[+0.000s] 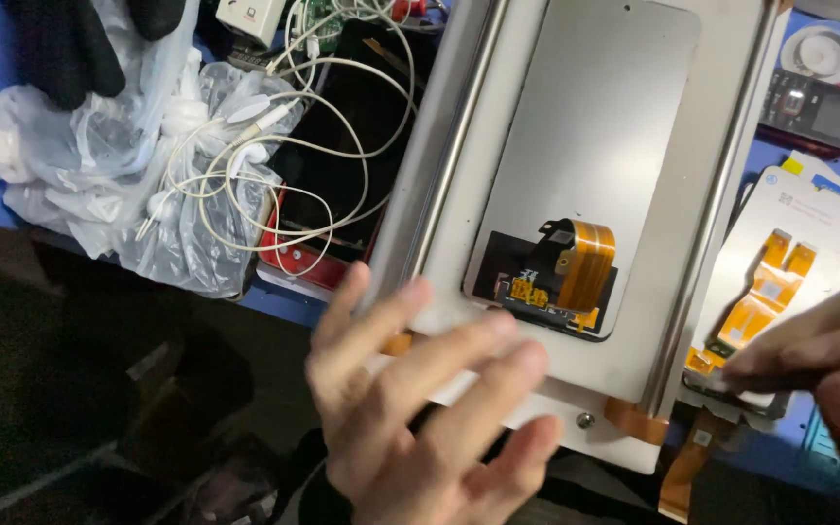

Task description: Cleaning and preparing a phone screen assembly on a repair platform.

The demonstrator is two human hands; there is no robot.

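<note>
While the left hand hovers flat with its fingers spread wide and holding nothing, its fingertips lie over the near edge of a metal plate machine, a flat, brushed grey slab flanked by two round steel rails. On the plate lies a phone display panel, face down, its back a smooth matte silver with rounded corners. At its near end is a dark strip where an orange flex cable curls up in a glossy loop.

The right hand comes in from the right edge, fingers drawn narrow together. Its fingertips press on a second display panel that lies on the blue mat just beside the machine; whether it pinches anything I cannot tell. That panel is white-backed and carries its own forked orange ribbon.

As a judgement, doing this well means keeping pressure on the rigid edges of either panel. The thin, creasable ribbons should stay untouched, and the open left hand should keep off the looped cable.

Further left, a tangle of white earphone wires lies across a crinkled clear plastic bag and a dark phone with a red frame. A small black keypad phone sits at the far right.
</note>
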